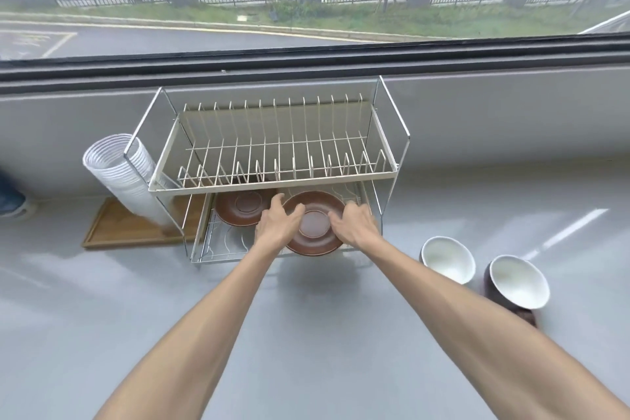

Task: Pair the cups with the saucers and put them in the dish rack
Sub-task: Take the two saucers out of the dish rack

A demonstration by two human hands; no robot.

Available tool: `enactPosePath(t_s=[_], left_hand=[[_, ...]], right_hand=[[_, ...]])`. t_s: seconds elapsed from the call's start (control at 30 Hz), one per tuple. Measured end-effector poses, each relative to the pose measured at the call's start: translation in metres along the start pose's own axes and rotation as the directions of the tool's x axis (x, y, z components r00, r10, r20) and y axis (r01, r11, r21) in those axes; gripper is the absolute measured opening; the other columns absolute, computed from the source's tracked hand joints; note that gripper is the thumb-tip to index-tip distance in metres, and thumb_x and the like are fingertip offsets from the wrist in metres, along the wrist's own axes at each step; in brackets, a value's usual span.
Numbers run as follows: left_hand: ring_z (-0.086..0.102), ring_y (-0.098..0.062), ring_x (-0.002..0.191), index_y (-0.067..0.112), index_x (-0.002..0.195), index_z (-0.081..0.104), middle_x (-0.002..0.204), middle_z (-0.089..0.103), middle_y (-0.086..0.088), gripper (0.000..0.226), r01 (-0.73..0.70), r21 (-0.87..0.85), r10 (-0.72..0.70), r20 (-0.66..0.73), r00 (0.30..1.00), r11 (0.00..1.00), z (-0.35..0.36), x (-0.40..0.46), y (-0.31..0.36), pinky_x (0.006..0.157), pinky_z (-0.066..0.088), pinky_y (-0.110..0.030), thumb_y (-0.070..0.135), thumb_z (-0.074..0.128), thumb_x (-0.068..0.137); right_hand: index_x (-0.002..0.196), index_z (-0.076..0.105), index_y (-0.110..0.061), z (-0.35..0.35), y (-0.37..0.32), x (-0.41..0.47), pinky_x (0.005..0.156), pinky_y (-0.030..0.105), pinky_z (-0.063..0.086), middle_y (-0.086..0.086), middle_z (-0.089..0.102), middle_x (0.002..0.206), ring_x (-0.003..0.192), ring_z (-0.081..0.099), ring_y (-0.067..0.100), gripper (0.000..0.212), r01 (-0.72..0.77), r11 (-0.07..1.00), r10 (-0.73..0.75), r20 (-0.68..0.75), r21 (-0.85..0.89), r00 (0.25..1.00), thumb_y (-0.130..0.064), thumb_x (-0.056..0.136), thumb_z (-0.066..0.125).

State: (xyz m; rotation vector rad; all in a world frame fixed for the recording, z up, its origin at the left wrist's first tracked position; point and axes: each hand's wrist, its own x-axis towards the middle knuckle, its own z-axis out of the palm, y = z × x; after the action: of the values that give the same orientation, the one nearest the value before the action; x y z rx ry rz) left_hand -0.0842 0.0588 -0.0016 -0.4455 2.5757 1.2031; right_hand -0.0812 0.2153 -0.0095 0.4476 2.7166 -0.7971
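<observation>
A two-tier wire dish rack (272,177) stands on the grey counter by the window. One brown saucer (243,210) lies on the left of the lower tier. Both hands grip a second brown saucer (315,227) at the lower tier's front right: my left hand (278,223) on its left rim, my right hand (356,225) on its right rim. Two brown cups with white insides stand on the counter to the right, the nearer-to-rack cup (447,258) and the outer cup (518,281). The upper tier holds nothing.
A stack of white disposable cups (117,170) leans against the rack's left side, over a wooden tray (119,232). The window ledge (306,68) runs behind the rack. A shoe (12,201) shows at the far left edge.
</observation>
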Motion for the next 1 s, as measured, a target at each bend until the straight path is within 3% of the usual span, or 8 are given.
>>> enactPosePath(t_s=[0.1,0.27,0.37,0.47,0.6,0.77,0.87,1.0], left_hand=[[0.046,-0.034,0.134,0.028,0.149,0.032,0.149,0.047,-0.011,0.070,-0.001,0.040,0.000,0.014,1.000,0.999,-0.004,-0.020,-0.006,0.110,0.039,-0.041,0.054,0.050,0.086],[0.056,-0.032,0.122,0.022,0.150,0.028,0.144,0.050,-0.010,0.083,0.064,0.004,-0.064,0.142,0.988,0.998,-0.005,-0.057,-0.016,0.089,0.056,-0.042,0.053,0.052,0.078],[0.068,-0.028,0.089,0.005,0.129,0.049,0.107,0.066,-0.012,0.058,0.068,0.002,-0.066,0.233,0.970,0.998,0.005,-0.074,-0.018,0.069,0.062,-0.041,0.038,0.049,0.082],[0.064,-0.027,0.061,0.005,0.101,0.060,0.077,0.065,-0.011,0.033,0.033,0.036,-0.043,0.344,0.938,0.999,0.020,-0.089,-0.021,0.063,0.059,-0.036,0.030,0.046,0.085],[0.063,-0.027,0.062,0.012,0.089,0.057,0.072,0.064,-0.011,0.018,-0.016,0.080,-0.019,0.419,0.908,0.997,0.046,-0.110,-0.022,0.065,0.058,-0.035,0.027,0.047,0.087],[0.062,-0.027,0.062,0.010,0.088,0.059,0.071,0.064,-0.012,0.020,-0.042,0.094,-0.013,0.518,0.855,0.995,0.086,-0.135,-0.019,0.066,0.058,-0.035,0.026,0.048,0.085],[0.061,-0.026,0.062,0.008,0.091,0.058,0.074,0.063,-0.012,0.021,-0.056,0.092,-0.003,0.549,0.836,0.994,0.112,-0.150,-0.014,0.071,0.060,-0.040,0.024,0.046,0.084],[0.059,-0.026,0.066,0.005,0.093,0.057,0.078,0.061,-0.014,0.020,-0.048,0.061,0.005,0.561,0.827,0.997,0.149,-0.169,-0.001,0.072,0.059,-0.039,0.018,0.044,0.085]], right_hand=[[0.129,0.051,-0.004,0.001,0.006,-0.023,0.092,0.043,0.046,0.022,0.055,0.133,0.120,0.056,0.040,0.054,-0.005,1.000,0.005,0.006,-0.013,1.000,-0.046,0.095,0.045],[0.120,0.058,-0.010,0.001,0.032,-0.058,0.087,0.038,0.045,0.016,0.065,0.122,0.114,0.059,0.038,0.044,-0.038,0.998,0.037,-0.014,-0.054,0.999,-0.037,0.088,0.050],[0.113,0.061,-0.011,0.002,0.052,-0.077,0.082,0.036,0.042,0.016,0.065,0.119,0.112,0.059,0.038,0.037,-0.051,0.996,0.050,-0.020,-0.073,0.999,-0.035,0.087,0.050],[0.116,0.060,-0.011,0.004,0.076,-0.093,0.083,0.035,0.042,0.017,0.064,0.122,0.115,0.059,0.037,0.042,-0.080,0.994,0.079,-0.017,-0.080,0.997,-0.039,0.087,0.050],[0.112,0.062,-0.009,0.005,0.113,-0.114,0.082,0.036,0.041,0.016,0.066,0.119,0.115,0.060,0.035,0.042,-0.119,0.989,0.120,0.002,-0.086,0.993,-0.040,0.086,0.049],[0.113,0.062,-0.010,0.003,0.164,-0.137,0.084,0.035,0.042,0.016,0.065,0.121,0.116,0.059,0.036,0.042,-0.211,0.976,0.211,-0.004,-0.051,0.977,-0.039,0.085,0.051],[0.097,0.059,-0.015,0.000,0.198,-0.149,0.082,0.035,0.044,0.015,0.067,0.113,0.109,0.061,0.036,0.033,-0.253,0.967,0.253,-0.013,-0.027,0.967,-0.040,0.079,0.049],[0.091,0.056,-0.016,-0.008,0.240,-0.161,0.076,0.034,0.042,0.014,0.067,0.106,0.094,0.058,0.035,0.027,-0.326,0.945,0.327,-0.029,0.021,0.945,-0.041,0.081,0.049]])
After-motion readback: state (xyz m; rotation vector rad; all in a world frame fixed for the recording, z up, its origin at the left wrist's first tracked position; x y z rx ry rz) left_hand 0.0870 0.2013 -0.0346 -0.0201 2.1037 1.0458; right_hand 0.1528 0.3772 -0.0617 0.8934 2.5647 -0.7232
